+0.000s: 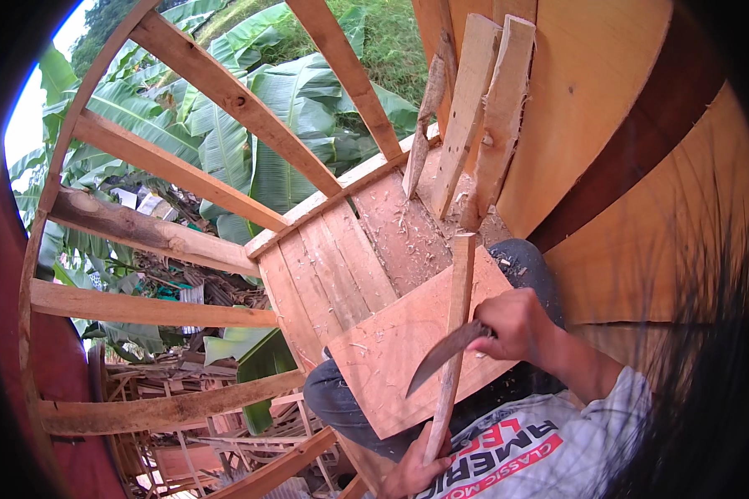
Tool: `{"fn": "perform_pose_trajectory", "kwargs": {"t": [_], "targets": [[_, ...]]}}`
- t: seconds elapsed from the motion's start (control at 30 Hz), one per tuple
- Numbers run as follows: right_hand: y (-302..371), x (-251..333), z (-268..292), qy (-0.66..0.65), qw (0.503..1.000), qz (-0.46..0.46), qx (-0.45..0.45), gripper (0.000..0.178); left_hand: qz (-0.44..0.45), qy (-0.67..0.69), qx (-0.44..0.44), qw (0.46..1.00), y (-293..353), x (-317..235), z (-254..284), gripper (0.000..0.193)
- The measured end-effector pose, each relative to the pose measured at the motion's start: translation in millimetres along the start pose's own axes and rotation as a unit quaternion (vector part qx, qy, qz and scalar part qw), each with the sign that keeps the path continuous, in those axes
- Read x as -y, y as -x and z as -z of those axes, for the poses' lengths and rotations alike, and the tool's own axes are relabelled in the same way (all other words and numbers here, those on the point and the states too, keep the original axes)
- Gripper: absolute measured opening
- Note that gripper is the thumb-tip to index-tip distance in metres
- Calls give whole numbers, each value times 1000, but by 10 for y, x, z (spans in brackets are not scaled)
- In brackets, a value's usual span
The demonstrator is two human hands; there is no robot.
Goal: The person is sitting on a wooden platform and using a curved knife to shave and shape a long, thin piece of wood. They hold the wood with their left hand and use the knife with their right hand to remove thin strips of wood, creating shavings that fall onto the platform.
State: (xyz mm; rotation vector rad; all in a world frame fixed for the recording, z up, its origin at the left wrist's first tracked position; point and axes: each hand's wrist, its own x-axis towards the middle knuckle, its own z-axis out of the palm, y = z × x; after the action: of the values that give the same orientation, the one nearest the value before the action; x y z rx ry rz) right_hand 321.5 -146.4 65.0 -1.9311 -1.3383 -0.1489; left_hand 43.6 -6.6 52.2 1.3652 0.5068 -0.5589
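Observation:
A long square-edged wooden stick (pixel 455 324) slants up across a flat board (pixel 383 358) that lies on my lap. Near its lower end, close to my shirt, my left hand (pixel 423 466) is wrapped round the stick. My right hand (pixel 516 326) grips a broad curved knife (pixel 443 356), its handle mostly hidden in my fist. The blade crosses the middle of the stick and points down to the left; whether its edge touches the wood I cannot tell. A few pale shavings lie on the board.
Rough wooden pieces (pixel 495 116) lean against the wood panel (pixel 591 108) ahead on the right. Shavings litter the plank floor (pixel 333 258). A railing of wooden bars (pixel 233 100) runs along the left, with banana leaves (pixel 275 125) and stacked timber (pixel 183 391) beyond it.

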Motion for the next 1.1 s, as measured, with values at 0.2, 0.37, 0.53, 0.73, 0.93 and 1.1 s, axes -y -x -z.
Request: {"fn": "perform_pose_trajectory", "kwargs": {"t": [0.2, 0.37, 0.53, 0.73, 0.93, 1.1], "targets": [[-41, -235, 62, 25, 980, -161, -111, 43, -14, 2, -32, 999, 50, 47, -24, 48], [28, -182, 23, 49, 986, -154, -37, 46, -5, 75, -6, 997, -18, 224, 63, 49], [63, -143, 29, -18, 989, -134, -52, 49, -30, 58, 3, 998, -78, -42, -51, 48], [22, -241, -134, -67, 948, -302, -73, 51, -52, 72, -109, 990, -87, 14, 86, 47], [175, 3, -279, -102, 979, -157, 78, 50, -18, -102, -177, 979, -140, -342, 221, 49], [294, -48, -311, -117, 969, -194, 94, 52, -73, -112, -261, 956, -69, -561, 264, 53]]}}
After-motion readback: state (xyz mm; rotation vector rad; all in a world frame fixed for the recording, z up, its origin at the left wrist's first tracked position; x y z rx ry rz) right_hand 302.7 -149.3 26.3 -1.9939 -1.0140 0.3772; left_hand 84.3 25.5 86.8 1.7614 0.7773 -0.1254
